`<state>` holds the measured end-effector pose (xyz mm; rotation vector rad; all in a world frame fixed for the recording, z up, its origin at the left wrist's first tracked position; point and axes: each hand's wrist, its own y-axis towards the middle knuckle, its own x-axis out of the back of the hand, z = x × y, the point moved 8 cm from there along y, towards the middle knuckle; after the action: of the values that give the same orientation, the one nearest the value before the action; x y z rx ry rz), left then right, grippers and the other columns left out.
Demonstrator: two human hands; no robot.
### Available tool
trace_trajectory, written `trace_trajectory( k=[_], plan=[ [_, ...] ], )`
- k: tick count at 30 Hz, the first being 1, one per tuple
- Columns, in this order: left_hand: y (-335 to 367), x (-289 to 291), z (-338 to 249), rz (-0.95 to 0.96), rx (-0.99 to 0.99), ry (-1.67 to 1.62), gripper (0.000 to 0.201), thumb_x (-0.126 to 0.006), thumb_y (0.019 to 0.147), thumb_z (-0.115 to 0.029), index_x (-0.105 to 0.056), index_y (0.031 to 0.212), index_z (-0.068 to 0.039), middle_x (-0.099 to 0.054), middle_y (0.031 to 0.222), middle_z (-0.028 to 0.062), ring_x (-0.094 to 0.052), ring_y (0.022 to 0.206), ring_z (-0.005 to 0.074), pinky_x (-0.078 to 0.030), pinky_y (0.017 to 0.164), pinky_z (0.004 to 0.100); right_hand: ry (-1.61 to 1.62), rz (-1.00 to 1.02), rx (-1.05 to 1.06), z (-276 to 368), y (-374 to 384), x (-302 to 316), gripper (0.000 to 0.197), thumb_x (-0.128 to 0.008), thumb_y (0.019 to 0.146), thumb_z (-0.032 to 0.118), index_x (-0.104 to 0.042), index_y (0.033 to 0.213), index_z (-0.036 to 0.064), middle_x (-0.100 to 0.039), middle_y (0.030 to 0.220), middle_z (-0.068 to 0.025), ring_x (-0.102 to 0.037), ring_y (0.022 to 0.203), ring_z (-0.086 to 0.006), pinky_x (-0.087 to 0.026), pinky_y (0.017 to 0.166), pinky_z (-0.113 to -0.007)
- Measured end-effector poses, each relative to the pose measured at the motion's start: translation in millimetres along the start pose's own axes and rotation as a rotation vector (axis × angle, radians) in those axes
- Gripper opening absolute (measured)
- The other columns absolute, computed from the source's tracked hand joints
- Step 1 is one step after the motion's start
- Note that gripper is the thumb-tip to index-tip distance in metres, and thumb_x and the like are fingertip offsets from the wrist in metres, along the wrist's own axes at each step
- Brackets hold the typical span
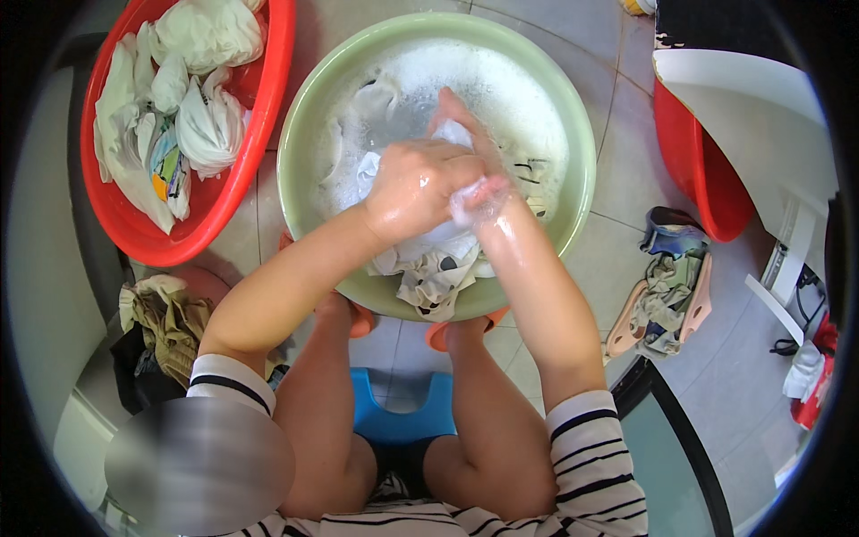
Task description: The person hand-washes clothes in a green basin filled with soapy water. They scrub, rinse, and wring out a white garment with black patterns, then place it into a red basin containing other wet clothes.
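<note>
A wet, soapy white cloth (452,135) is bunched between my two hands over a round pale green basin (292,210). My left hand (425,183) is closed on the cloth in a fist, crossing over the right wrist. My right hand (472,128) reaches toward the far side, holding the cloth against its palm. The left hand hides part of its fingers. Foam covers both hands, and a pinkish, foamy patch shows beside the right wrist. A white cloth with dark spots (437,279) lies against the basin's near wall. More fabric sits in the sudsy water (510,98).
A red tub (268,134) with white plastic bags stands left; brown and dark clothes (170,327) lie below it. Right are another red tub (693,161), pink slippers (695,300) with cloth between them, and a white panel. A blue stool (403,425) is between my legs.
</note>
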<state>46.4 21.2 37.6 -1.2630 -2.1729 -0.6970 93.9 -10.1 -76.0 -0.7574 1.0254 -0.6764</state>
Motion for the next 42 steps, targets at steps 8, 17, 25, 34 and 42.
trace_trajectory(
  k=[8, 17, 25, 34, 42],
  plan=[
    [0, 14, 1, -0.16, 0.073, 0.125, 0.021, -0.057, 0.085, -0.024, -0.061, 0.074, -0.006, -0.057, 0.065, 0.0129, -0.054, 0.056, 0.0331, -0.043, 0.051, 0.039, -0.035, -0.052, 0.137, -8, -22, -4, 0.024, -0.053, 0.087, 0.025, -0.057, 0.08, 0.0023, -0.048, 0.068, -0.002, -0.044, 0.061, -0.0109, -0.038, 0.053, -0.028],
    [-51, 71, 45, 0.141, 0.482, -0.368, 0.029, -0.057, 0.088, -0.02, -0.053, 0.068, 0.001, -0.047, 0.059, 0.0113, -0.043, 0.057, 0.0253, -0.039, 0.056, 0.0321, -1.704, 0.169, 0.924, 69, -115, -29, 0.012, -0.068, 0.077, 0.016, -0.06, 0.081, 0.0075, -0.056, 0.069, -0.001, -0.049, 0.066, -0.0176, -0.036, 0.073, -0.031],
    [-65, 55, 17, 0.254, 0.182, -0.215, 0.016, -0.063, 0.077, -0.012, -0.053, 0.069, -0.002, -0.056, 0.077, 0.0061, -0.052, 0.065, 0.0221, -0.043, 0.071, 0.0313, -1.503, 0.247, 0.826, 76, -129, -3, 0.014, -0.067, 0.071, 0.003, -0.057, 0.081, 0.0047, -0.059, 0.085, -0.0033, -0.053, 0.076, -0.0162, -0.04, 0.072, -0.03],
    [-17, 25, 97, 0.032, 0.607, -0.605, 0.034, -0.051, 0.081, -0.007, -0.055, 0.114, -0.011, -0.056, 0.101, 0.0062, -0.054, 0.077, 0.0124, -0.044, 0.068, 0.0259, -0.923, 0.106, 0.571, 77, -60, 0, 0.017, -0.057, 0.085, 0.008, -0.052, 0.1, 0.0036, -0.055, 0.073, -0.0032, -0.048, 0.063, -0.0077, -0.04, 0.058, -0.023],
    [-26, -54, 158, 0.251, 0.844, -0.111, 0.042, -0.057, 0.084, -0.02, -0.052, 0.117, 0.004, -0.063, 0.091, 0.0187, -0.06, 0.087, 0.0264, -0.046, 0.079, 0.035, -1.639, -0.386, 0.713, 55, 21, 27, 0.016, -0.055, 0.082, 0.011, -0.058, 0.095, 0.0019, -0.062, 0.076, -0.008, -0.057, 0.068, -0.023, -0.045, 0.063, -0.037]
  ],
)
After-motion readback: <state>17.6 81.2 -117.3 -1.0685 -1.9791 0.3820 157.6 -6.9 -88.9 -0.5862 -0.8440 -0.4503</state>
